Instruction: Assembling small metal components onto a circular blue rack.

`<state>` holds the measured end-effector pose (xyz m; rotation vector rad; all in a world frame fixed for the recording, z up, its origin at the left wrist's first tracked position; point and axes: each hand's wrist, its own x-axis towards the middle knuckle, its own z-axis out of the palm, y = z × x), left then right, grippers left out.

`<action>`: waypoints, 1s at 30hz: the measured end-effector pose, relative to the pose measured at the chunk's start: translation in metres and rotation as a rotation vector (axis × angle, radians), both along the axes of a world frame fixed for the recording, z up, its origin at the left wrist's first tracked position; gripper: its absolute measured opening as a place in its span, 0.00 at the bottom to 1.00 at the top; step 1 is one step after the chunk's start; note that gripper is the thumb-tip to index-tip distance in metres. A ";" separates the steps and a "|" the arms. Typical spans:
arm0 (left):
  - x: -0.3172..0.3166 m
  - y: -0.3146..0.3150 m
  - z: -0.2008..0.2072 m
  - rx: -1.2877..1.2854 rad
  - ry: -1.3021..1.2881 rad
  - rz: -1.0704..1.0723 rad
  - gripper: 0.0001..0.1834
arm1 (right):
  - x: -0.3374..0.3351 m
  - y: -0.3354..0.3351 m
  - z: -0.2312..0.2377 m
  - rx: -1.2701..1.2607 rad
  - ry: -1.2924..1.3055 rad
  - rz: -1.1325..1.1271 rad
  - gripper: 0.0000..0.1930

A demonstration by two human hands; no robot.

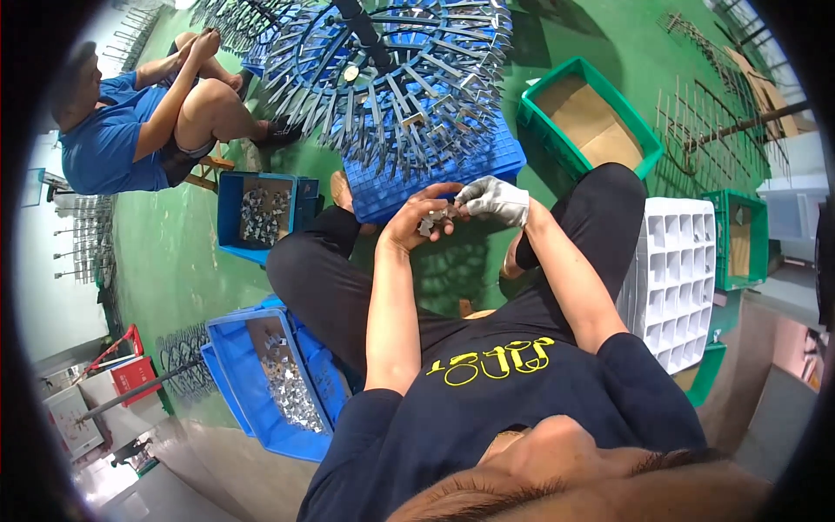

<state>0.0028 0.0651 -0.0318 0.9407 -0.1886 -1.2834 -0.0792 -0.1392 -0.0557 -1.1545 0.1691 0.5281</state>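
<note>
My left hand, bare, is curled around a small handful of shiny metal pieces. Against its fingertips, my right hand in a whitish glove has its fingers pinched together. Whatever lies in that pinch is too small to make out. Just beyond both hands stands a round rack with many dark prongs spreading from a central post. Small metal pieces sit on several of its prongs. Below the rack is a blue plastic crate, close to my hands.
Blue bins of small metal pieces stand at my left, another blue bin farther off. To the right are a green crate lined with cardboard and a white compartment tray. A co-worker in blue sits at far left.
</note>
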 end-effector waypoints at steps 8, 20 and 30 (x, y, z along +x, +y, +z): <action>0.001 0.002 -0.029 -0.028 0.220 0.171 0.17 | 0.004 0.000 0.013 -0.062 -0.100 0.005 0.06; -0.023 -0.034 -0.018 0.334 -0.016 0.587 0.08 | -0.002 0.032 0.026 -1.062 -0.602 -0.572 0.07; -0.004 -0.040 -0.028 0.348 -0.186 0.452 0.08 | 0.001 0.014 0.043 -1.238 -0.299 -0.455 0.07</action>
